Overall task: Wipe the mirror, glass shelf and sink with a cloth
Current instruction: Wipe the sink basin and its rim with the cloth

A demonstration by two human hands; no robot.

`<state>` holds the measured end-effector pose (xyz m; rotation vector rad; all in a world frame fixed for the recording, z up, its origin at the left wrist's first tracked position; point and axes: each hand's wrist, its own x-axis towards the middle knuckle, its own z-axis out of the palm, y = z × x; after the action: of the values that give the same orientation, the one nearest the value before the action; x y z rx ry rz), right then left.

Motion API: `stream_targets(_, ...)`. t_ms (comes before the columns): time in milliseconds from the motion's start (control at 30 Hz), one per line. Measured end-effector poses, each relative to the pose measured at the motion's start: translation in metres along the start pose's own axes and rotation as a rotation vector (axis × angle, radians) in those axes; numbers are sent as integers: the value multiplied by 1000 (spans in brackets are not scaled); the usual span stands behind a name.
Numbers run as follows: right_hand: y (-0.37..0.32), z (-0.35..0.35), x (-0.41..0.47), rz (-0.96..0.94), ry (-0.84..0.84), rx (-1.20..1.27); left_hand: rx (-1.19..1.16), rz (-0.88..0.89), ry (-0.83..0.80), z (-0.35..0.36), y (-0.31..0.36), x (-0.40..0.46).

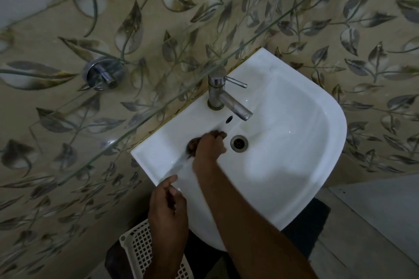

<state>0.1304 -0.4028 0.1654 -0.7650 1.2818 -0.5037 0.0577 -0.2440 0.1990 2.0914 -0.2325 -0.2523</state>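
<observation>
Tiles with a grey leaf pattern [226,18] fill most of what we see, and the glass shelf [145,118] cuts across them as a thin greenish edge above the white sink [306,142]; the mirror is not in view. We are leaning over the sink, so its basin opens below us with the chrome tap [223,97] at the back and the drain [239,143] near the middle. A white plastic basket [140,249] sits low beside the sink, partly behind our left forearm.

Our right hand [209,146] reaches into the basin just left of the drain, its fingers curled down over a dark cloth [192,145], pressing it against the porcelain. We judge the sink is the part being wiped now, the cloth bunched small so it follows the curve of the bowl. Motion blur smears the wet streak below the wrist.

Our left hand [169,206] rests at the front left rim of the sink, fingers loosely bent and holding nothing, apparently to steady us while we lean in.
</observation>
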Motion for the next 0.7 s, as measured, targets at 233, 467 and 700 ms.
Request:
stream_targets(233, -45, -1, 58, -77, 222, -203, -11, -79, -47, -2, -12, -12)
stream_targets(467, 61, -9, -44, -599, -90, -555, 5, -123, -45, -7, -9, 0)
stream_targets(700, 69, -3, -31, -1390, -443, -1098, 17, -131, 13, -23, -6, 16)
